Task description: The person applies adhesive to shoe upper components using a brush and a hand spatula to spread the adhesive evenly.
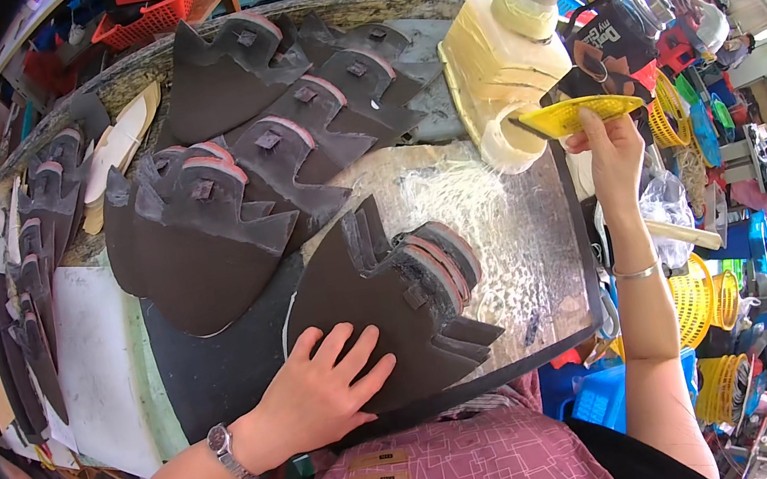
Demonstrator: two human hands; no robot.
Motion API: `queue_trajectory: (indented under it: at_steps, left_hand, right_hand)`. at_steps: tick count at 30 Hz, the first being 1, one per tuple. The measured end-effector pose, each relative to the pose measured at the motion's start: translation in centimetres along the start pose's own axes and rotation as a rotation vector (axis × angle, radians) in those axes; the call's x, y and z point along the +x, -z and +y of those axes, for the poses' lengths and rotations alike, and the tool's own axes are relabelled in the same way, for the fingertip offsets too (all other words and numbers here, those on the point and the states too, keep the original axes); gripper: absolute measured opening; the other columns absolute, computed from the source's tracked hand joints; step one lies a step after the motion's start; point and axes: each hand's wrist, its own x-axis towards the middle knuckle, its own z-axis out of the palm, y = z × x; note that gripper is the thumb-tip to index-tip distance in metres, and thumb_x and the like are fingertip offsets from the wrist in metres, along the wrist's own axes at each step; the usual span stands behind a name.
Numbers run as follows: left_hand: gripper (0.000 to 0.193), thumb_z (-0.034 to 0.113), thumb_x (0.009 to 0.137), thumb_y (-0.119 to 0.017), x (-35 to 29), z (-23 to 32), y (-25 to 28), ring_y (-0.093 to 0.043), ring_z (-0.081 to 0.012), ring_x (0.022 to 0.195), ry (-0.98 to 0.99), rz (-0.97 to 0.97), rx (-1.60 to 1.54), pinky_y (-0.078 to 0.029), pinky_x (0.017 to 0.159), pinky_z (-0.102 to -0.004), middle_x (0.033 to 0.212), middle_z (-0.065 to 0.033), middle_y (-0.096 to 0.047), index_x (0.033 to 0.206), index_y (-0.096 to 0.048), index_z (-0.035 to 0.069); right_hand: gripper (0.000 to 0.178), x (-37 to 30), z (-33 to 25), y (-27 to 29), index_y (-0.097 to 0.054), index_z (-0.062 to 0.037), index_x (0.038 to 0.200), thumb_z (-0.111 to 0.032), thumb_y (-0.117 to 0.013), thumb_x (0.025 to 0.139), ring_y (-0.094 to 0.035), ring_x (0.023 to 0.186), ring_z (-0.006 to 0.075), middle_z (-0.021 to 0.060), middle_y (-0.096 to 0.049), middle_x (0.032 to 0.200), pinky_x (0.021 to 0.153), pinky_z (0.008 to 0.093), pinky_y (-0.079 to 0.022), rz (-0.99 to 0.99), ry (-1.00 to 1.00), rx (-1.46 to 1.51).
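Observation:
My left hand [323, 392], fingers spread, lies flat on a small stack of dark brown shoe-upper pieces [352, 295] at the near edge of the work board. Layered pinkish edges and a small tab show on the stack's right side. On the right, my right hand [608, 151] pinches a flat yellow glue brush [581, 113] between thumb and fingers. The brush's dark end rests at the mouth of a side cup on a cream, glue-crusted pot [504, 52] with a cone top. How far it reaches into the cup is hidden.
More dark upper pieces [201, 240] overlap across the board's far and left parts. Dried white glue coats the board [527, 246] right of my left hand. Further stacks [45, 215] stand at the far left. Yellow baskets [694, 304] and a pale stick [682, 233] are beyond my right forearm.

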Motion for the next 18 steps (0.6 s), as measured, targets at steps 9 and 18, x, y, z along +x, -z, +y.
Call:
queue_trajectory:
  at_steps: [9, 18]
  left_hand:
    - [0.06, 0.037, 0.056, -0.074, 0.3, 0.0, -0.9, -0.046, -0.0292, 0.101, 0.004, 0.104, -0.048, -0.038, 0.079, -0.0395, 0.118, -0.0144, -0.049, 0.107, -0.058, 0.01]
    - [0.061, 0.036, 0.056, -0.074, 0.2, -0.2, -0.9, -0.046, -0.0284, 0.102, 0.003, 0.097, -0.052, -0.038, 0.079, -0.0393, 0.118, -0.0126, -0.049, 0.108, -0.057, 0.01]
  right_hand:
    - [0.015, -1.3, 4.3, 0.4, -0.054, -0.0013, 0.089, -0.016, -0.053, 0.089, -0.05, 0.048, 0.0079, 0.005, -0.059, 0.07, 0.045, 0.0172, -0.039, -0.002, -0.267, 0.42]
    - [0.033, -10.7, -4.2, -10.4, -0.053, -0.004, 0.085, -0.019, -0.076, 0.065, -0.062, 0.062, 0.0183, 0.0068, -0.062, 0.075, 0.057, 0.0301, -0.05, -0.607, 0.081, -0.038]
